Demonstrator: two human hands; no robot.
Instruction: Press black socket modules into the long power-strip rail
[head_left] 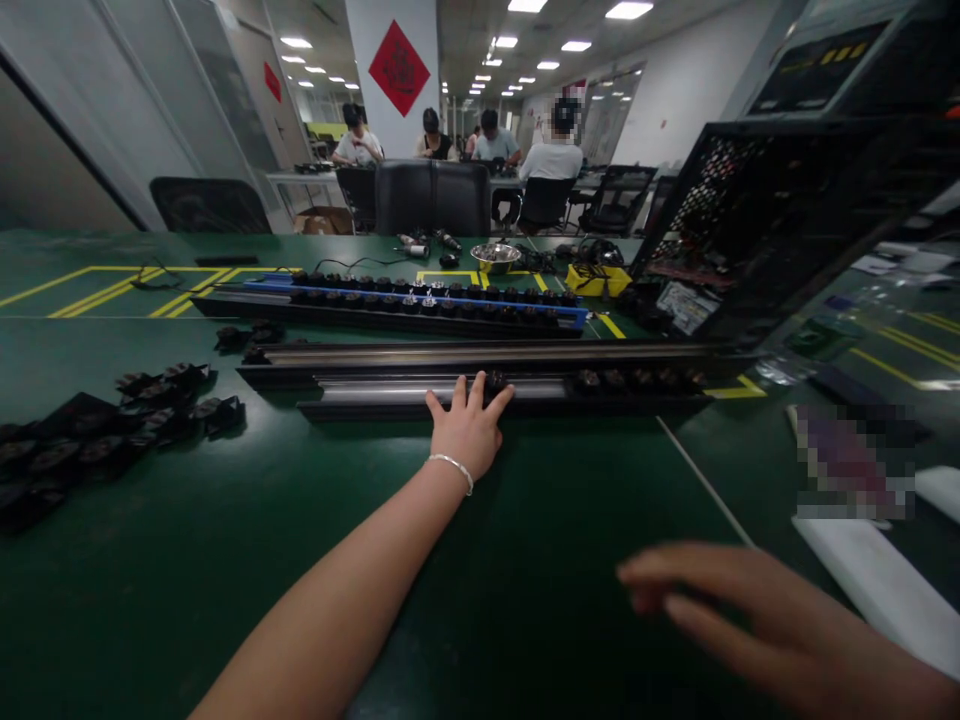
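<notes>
My left hand [466,432] lies palm down, fingers spread, over the nearest black rail [375,408], a long channel with a shiny inner strip. By its fingertips, a small black part [496,381] sits in the channel, partly covered. Farther right, the same rail carries a row of similar black parts [626,381]. My right hand [765,625] hovers over the table's lower right, blurred by motion. Its fingers are stretched out with the thumb apart, and nothing shows in them. Just behind, a second long rail [450,355] lies parallel.
Loose black parts [97,450] lie in clusters at left. Farther back are a filled rail with blue edging [322,310], a metal bowl [495,257] and a yellow bin [598,281]. A black perforated case [720,190] rises at right. Several people sit at far tables.
</notes>
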